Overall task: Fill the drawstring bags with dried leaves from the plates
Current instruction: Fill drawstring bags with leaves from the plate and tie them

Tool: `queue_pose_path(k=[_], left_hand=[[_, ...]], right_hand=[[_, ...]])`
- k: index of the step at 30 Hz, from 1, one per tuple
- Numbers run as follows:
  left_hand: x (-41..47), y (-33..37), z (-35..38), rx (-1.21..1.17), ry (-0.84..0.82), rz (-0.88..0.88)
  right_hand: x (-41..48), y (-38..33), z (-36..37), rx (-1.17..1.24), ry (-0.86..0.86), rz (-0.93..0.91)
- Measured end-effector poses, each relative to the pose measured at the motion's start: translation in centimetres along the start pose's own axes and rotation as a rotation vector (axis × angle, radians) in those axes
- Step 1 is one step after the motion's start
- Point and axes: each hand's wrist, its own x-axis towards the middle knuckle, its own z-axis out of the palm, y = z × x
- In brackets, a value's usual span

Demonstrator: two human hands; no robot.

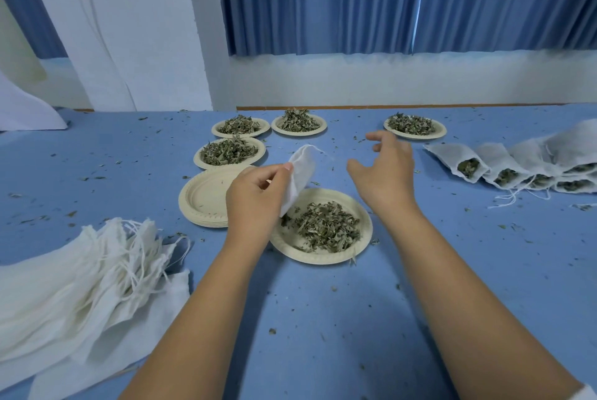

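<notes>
Right over the middle of the blue table (323,319), the left hand (255,196) pinches an empty white drawstring bag (302,170) between thumb and fingers, above the left rim of the nearest plate (365,238), which carries a heap of dried leaves (326,227). The right hand (384,170) hovers near the bag — fingers spread, loosely curved, holding nothing. Empty bags (80,277) lie piled at the near left edge; filled bags (504,167) lie in a row toward the right edge — loose crumbs all over.
</notes>
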Motion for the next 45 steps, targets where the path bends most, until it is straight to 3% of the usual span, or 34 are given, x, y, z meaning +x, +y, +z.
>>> queue_pose_path(k=[2,8,13,18,21,25,31,36,40,45], left_hand=[[-0.1,0.0,0.2,0.026,0.002,0.029],[-0.6,0.5,0.7,0.027,-0.064,0.059],[-0.6,0.3,0.8,-0.011,-0.107,0.004],[-0.3,0.0,0.8,-0.01,-0.009,-0.071],[0.0,0.0,0.4,0.001,0.086,-0.07],[0.0,0.0,0.1,0.118,0.085,0.013],[0.1,-0.3,-0.3,0.366,0.178,0.26],[0.3,-0.1,-0.9,0.474,0.303,0.446],[0.1,-0.6,-0.4,0.554,0.189,0.453],[0.3,-1.4,-0.2,0.561,0.089,0.326]], right_hand=[[-0.3,-0.6,0.1,0.125,-0.01,-0.055],[-1.8,-1.7,1.8,0.367,-0.401,0.111],[-2.1,-1.5,2.3,0.491,-0.401,0.182],[-2.0,-1.1,2.3,0.492,-0.411,0.175],[-1.5,-0.8,2.1,0.395,-0.354,0.146],[-1.0,-0.4,1.9,0.186,-0.307,0.003],[-0.5,-0.3,-0.8,-0.135,-0.594,-0.144],[-1.1,-0.5,-1.9,-0.346,-0.797,-0.138],[-1.7,-0.5,-0.6,-0.451,-0.78,-0.227],[-1.7,0.0,0.6,-0.47,-0.714,-0.285]])
